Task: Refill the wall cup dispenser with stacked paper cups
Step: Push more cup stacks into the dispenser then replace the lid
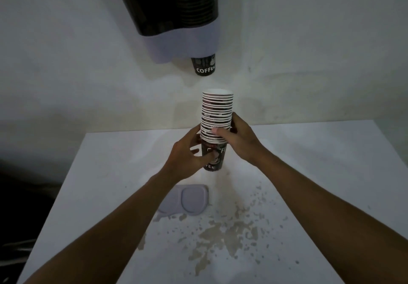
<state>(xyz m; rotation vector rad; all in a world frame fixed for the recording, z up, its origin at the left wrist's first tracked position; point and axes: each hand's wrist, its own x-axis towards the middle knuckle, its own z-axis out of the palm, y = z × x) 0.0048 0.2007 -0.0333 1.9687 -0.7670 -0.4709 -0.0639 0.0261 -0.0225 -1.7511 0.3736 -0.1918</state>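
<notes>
An upright stack of paper cups (216, 111), dark with white rims and "COFFEE" print, is held above the white table (331, 173), mouths up. My left hand (187, 157) grips the lowest cup from the left. My right hand (236, 137) wraps the rims in the stack's lower middle from the right. On the wall above hangs the cup dispenser (176, 18), with a dark see-through tube over a pale base. One cup (204, 66) pokes out of its bottom outlet. The stack's top sits just below and slightly right of that cup.
A pale grey dispenser lid (187, 199) lies flat on the table under my left forearm. Brownish stains (227, 235) spatter the table's near middle. A dark object (22, 206) sits beside the table's left edge. The white wall (309, 51) stands right behind the table.
</notes>
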